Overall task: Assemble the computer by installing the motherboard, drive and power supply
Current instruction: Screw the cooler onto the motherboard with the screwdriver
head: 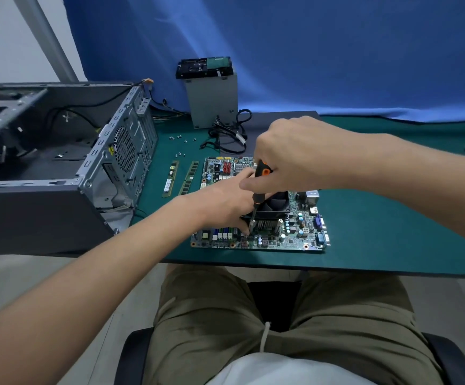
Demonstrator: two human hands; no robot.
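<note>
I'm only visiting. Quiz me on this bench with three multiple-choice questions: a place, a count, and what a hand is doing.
1. Where does the motherboard lie? A in the case; B on the green mat; C on a lap.
2. How many memory sticks lie left of it? A one; B two; C four.
3. What does the right hand do? A grips a screwdriver; B rests open; C holds a cable.
Answers: B, green mat shows beside the board; B, two sticks lie side by side; A, its fingers wrap the orange-and-black handle.
</note>
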